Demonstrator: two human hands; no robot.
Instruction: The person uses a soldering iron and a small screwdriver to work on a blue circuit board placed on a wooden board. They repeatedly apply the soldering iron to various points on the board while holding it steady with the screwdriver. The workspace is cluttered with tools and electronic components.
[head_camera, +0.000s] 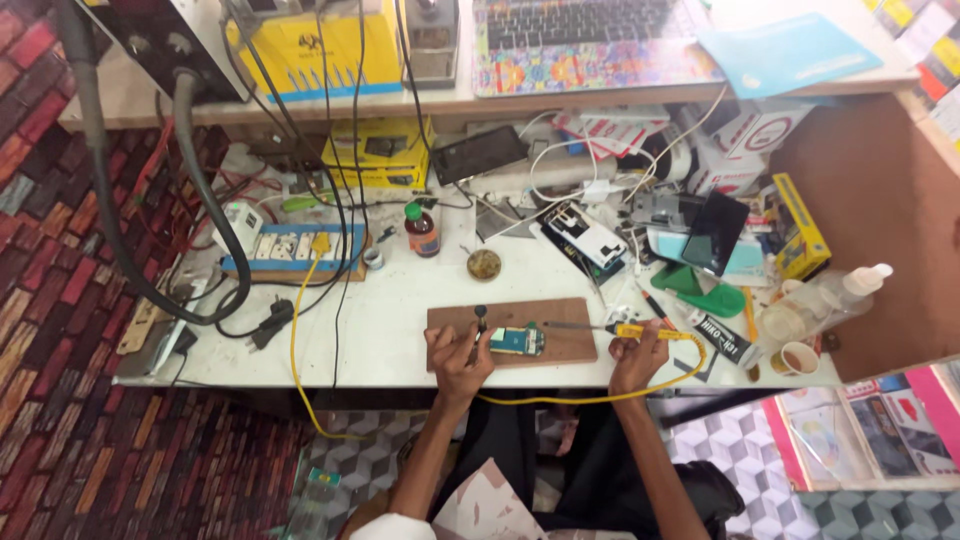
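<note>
Left hand (458, 352) is clamped on a black tool (480, 322) beside the circuit board (517, 341) on the wooden board (570, 345). Right hand (638, 355) grips the yellow soldering iron (640, 331).

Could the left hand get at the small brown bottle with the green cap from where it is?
Probably yes: the bottle stands upright beyond the left hand, with bare tabletop between them.

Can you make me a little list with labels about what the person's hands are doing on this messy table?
Left hand: holds a thin dark tool upright over the small circuit board
Right hand: grips a yellow-handled soldering iron, tip pointing toward the board
Board rests on: brown wooden block
Cord: yellow cable loops below the table edge
Nearby: small brown bottle with green cap, white power strip
</note>
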